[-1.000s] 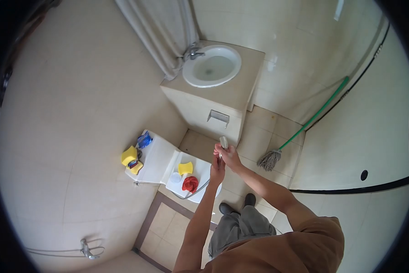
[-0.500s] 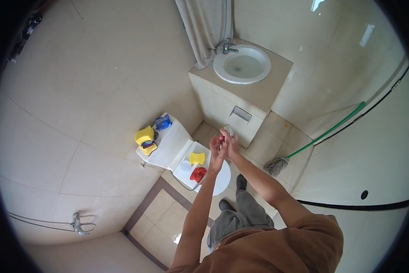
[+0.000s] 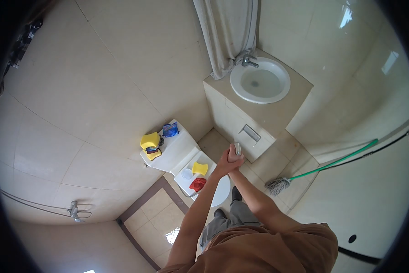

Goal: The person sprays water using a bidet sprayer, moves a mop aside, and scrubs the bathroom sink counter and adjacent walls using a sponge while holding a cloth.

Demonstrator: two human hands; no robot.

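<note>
My right hand [image 3: 233, 157] is closed around a small clear object [image 3: 238, 149], which looks like a transparent cup or bottle, only its end showing. My left hand [image 3: 223, 165] is closed and pressed against my right hand; anything inside it is hidden. Below and left of my hands, on the white toilet lid [image 3: 221, 192], are a yellow sponge [image 3: 200, 169], a crumpled red cloth or bag [image 3: 197, 184] and a small whitish round dish or lid [image 3: 187, 174].
Yellow sponges [image 3: 149, 141] and a blue packet [image 3: 170, 130] sit on the toilet tank [image 3: 175, 148]. A washbasin [image 3: 284, 93] holding water stands ahead, with a grey curtain [image 3: 222, 36] beside it. On the right, a green-handled mop [image 3: 277, 184] leans against the wall.
My left hand has closed in against my right hand; its fingers were curled beside it before. The camera view has shifted, so the room appears lower and the basin further right.
</note>
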